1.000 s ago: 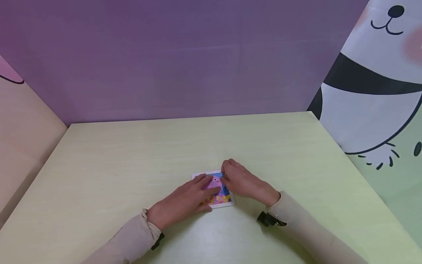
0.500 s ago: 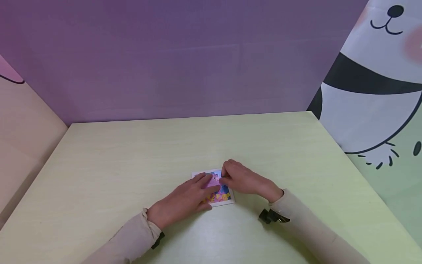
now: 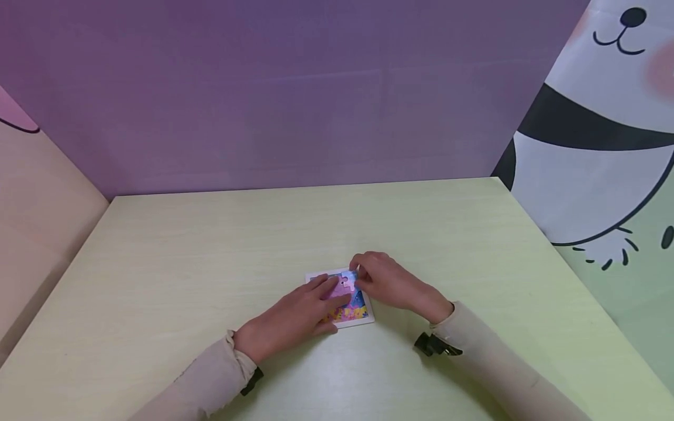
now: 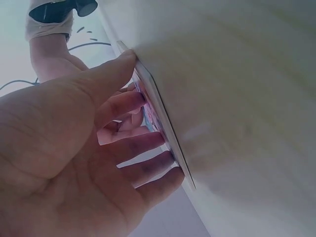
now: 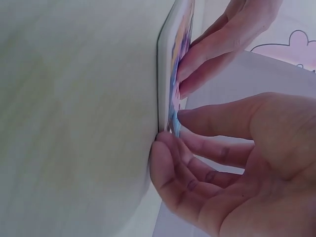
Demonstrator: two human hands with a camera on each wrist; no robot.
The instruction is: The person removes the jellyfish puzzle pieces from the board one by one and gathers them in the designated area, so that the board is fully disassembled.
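A small jigsaw puzzle (image 3: pixel 351 314) in a white frame lies on the table, showing a pink figure, blue ground and yellow and pink flowers. My left hand (image 3: pixel 292 318) rests on its left part with fingers spread, covering much of the picture. At the far right corner, my right hand (image 3: pixel 392 282) pinches a light blue puzzle piece (image 5: pixel 176 123) with thumb and curled fingers. That piece looks tilted up from the frame in the right wrist view. In the left wrist view, the fingertips of my left hand (image 4: pixel 98 148) touch the puzzle's face, and the thumb lies at its edge.
The pale wooden table (image 3: pixel 210 245) stretches out around the puzzle. Behind it stands a purple wall (image 3: pixel 295 99), with a cartoon panda panel (image 3: pixel 595 181) on the right and a beige wall (image 3: pixel 42 216) on the left.
My right hand has shifted slightly at the far right corner and its fingers have lifted a little, so more of the light blue corner shows. The left hand stays in place.
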